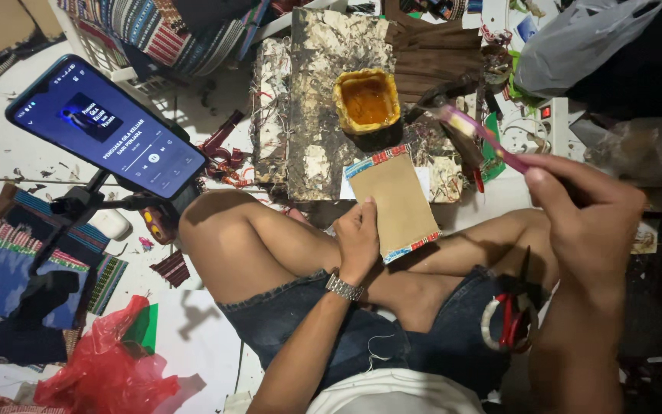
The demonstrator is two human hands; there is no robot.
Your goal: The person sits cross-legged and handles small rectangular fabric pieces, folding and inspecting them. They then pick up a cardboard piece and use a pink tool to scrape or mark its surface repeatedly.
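The left hand (358, 239) pinches the near edge of a tan cardboard piece (394, 201) with woven trim, just above the knee. The right hand (588, 218) is closed around a pink brush (478, 135), whose tip hovers beside the yellow glue cup (366, 100), with open room between brush and cardboard.

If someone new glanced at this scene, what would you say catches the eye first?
Most striking is the lit phone on a stand at upper left. At centre, the left hand holds a brown card panel with woven trim, below a small pot of orange glue. The right hand raises a pink-handled brush towards that pot.
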